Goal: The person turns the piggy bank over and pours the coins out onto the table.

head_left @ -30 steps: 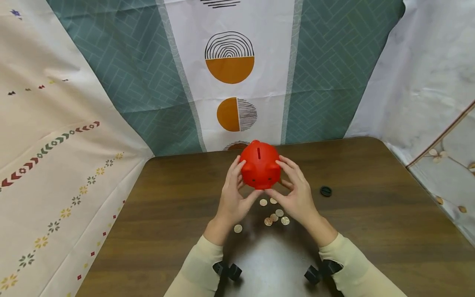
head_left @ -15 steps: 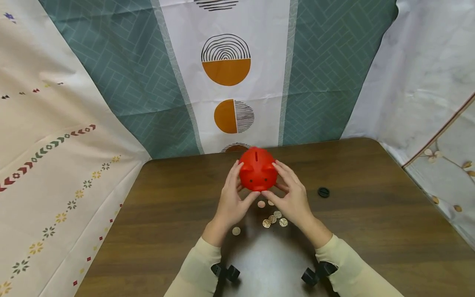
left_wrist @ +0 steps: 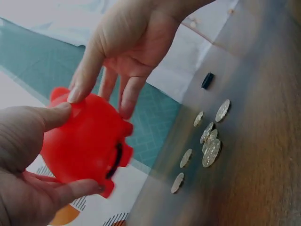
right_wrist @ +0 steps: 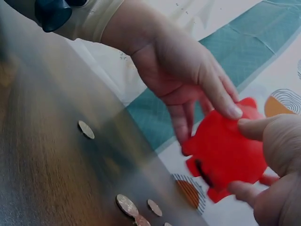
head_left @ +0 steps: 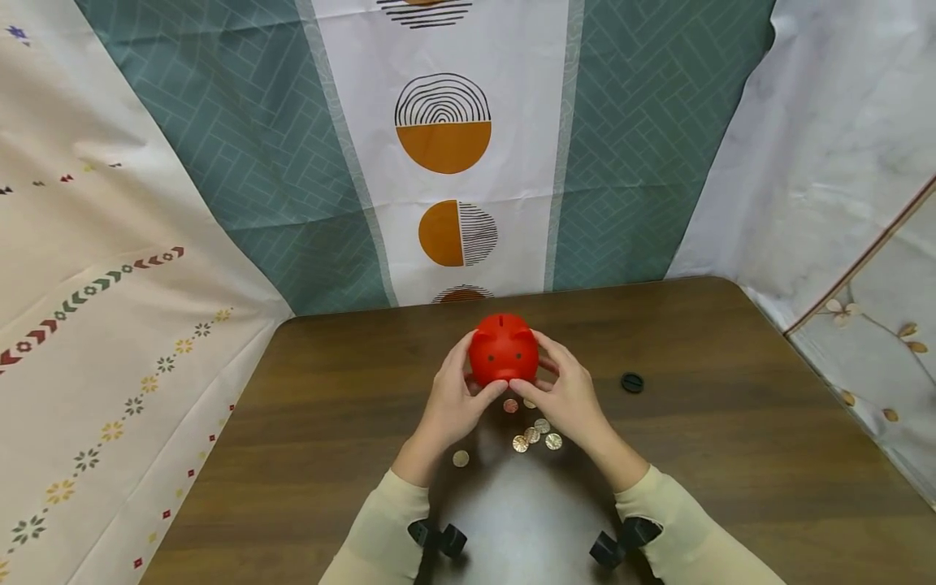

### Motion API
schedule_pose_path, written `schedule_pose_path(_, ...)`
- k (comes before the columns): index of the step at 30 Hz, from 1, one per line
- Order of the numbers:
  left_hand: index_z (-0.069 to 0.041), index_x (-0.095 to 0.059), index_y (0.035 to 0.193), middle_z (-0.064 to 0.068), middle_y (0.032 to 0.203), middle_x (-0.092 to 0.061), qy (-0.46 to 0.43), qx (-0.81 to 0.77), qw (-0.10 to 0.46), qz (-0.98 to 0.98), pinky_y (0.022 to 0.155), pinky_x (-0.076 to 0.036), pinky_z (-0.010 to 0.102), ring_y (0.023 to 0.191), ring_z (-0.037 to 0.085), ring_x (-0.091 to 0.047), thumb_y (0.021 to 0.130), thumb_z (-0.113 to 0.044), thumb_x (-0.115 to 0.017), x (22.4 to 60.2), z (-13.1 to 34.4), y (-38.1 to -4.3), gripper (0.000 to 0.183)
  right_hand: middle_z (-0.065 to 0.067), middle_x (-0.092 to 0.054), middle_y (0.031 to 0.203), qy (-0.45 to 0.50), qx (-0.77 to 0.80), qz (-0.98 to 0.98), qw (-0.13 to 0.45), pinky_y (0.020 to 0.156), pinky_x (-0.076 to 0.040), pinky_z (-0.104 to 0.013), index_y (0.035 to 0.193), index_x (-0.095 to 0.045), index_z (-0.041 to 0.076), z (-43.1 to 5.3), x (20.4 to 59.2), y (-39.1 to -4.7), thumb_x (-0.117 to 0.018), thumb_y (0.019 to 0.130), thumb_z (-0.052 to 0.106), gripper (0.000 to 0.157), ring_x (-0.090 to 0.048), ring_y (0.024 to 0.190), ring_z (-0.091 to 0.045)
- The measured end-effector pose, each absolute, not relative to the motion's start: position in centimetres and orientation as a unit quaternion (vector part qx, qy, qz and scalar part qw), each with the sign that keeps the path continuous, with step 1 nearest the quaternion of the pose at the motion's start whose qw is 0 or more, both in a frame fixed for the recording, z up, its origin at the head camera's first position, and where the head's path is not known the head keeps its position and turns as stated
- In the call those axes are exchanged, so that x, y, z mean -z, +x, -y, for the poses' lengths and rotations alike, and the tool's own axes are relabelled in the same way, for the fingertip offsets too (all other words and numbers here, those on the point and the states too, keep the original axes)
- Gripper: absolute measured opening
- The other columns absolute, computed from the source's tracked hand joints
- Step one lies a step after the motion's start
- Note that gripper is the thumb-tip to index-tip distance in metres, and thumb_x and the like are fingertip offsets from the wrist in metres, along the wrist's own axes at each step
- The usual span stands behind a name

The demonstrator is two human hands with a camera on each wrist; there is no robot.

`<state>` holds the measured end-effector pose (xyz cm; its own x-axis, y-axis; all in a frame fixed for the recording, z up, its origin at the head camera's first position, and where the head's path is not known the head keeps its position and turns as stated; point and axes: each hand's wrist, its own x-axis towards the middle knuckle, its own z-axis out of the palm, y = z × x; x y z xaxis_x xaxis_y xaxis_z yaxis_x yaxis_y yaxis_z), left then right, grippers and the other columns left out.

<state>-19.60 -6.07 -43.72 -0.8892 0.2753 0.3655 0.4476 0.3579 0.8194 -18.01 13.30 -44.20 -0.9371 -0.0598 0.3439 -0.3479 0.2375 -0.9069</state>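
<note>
A red piggy bank (head_left: 503,351) is held above the table between both hands, its two dark eyes and snout facing me and its coin slot on top. My left hand (head_left: 449,402) grips its left side, with the thumb by the snout. On the other side my right hand (head_left: 574,398) grips it the same way, thumbs almost meeting. In the left wrist view, a dark round spot (left_wrist: 115,160) shows on the underside among the short feet. Several coins (head_left: 532,435) lie on the table below and nearer me, one coin (head_left: 461,459) apart at the left.
A black round plug (head_left: 632,383) lies on the brown wooden table (head_left: 329,422), right of the right hand. Behind the table's far edge hangs a green and white patterned cloth (head_left: 468,203). Pale cloths hang along the left and right sides.
Both hands have lowered the piggy bank toward the table. Its face now shows more fully and its slot less. The head view has shifted slightly; the coins and plug lie as before.
</note>
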Motion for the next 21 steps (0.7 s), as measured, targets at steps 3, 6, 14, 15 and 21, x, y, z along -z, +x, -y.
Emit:
schedule_pose_path(3,-0.015,-0.032,0.148,0.007,0.135,-0.047,-0.224,0.513,0.085,0.825,0.073,-0.057,0.028,0.097,0.023,-0.061,0.082,-0.024,-0.078,43.8,6.0,-19.6,0.081,-0.009,-0.051,0.134,0.138,-0.602,0.778,0.119,0.069,-0.058,-0.033,0.142,-0.046,0.018,-13.3,44.3,-18.0,-0.082,0.077,0.017,0.074,-0.059,0.112,-0.036)
schedule_pose_path(6,-0.01,-0.031,0.146,0.01,0.145,-0.038,-0.28,0.519,0.154,0.793,0.082,-0.055,0.032,0.109,0.026,-0.059,0.08,-0.016,-0.079,43.4,5.8,-19.4,0.082,-0.012,-0.048,0.138,0.196,-0.574,0.768,0.206,0.072,-0.058,-0.037,0.139,-0.049,0.013,-13.3,43.9,-17.7,-0.083,0.074,0.01,0.073,-0.057,0.115,-0.035)
schedule_pose_path(14,-0.016,-0.029,0.149,0.006,0.144,-0.038,-0.285,0.508,0.159,0.797,0.081,-0.056,0.037,0.106,0.023,-0.059,0.081,-0.02,-0.079,43.5,6.0,-19.6,0.085,-0.004,-0.047,0.137,0.204,-0.556,0.774,0.224,0.073,-0.057,-0.037,0.14,-0.048,0.017,-13.4,44.2,-18.0,-0.085,0.073,0.015,0.077,-0.058,0.114,-0.028)
schedule_pose_path(15,-0.018,-0.028,0.15,0.004,0.142,-0.04,-0.268,0.507,0.135,0.808,0.079,-0.057,0.036,0.104,0.021,-0.059,0.082,-0.023,-0.077,43.8,6.1,-19.7,0.085,-0.002,-0.049,0.135,0.192,-0.561,0.78,0.202,0.073,-0.057,-0.035,0.141,-0.048,0.019,-13.4,44.4,-18.1,-0.084,0.074,0.018,0.076,-0.058,0.113,-0.027)
schedule_pose_path(21,-0.019,-0.028,0.15,0.007,0.141,-0.042,-0.243,0.517,0.098,0.815,0.077,-0.057,0.037,0.099,0.026,-0.062,0.082,-0.027,-0.077,44.2,6.3,-19.9,0.085,-0.005,-0.048,0.134,0.167,-0.571,0.786,0.169,0.073,-0.057,-0.035,0.141,-0.046,0.018,-13.3,45.0,-18.4,-0.085,0.073,0.02,0.078,-0.057,0.114,-0.029)
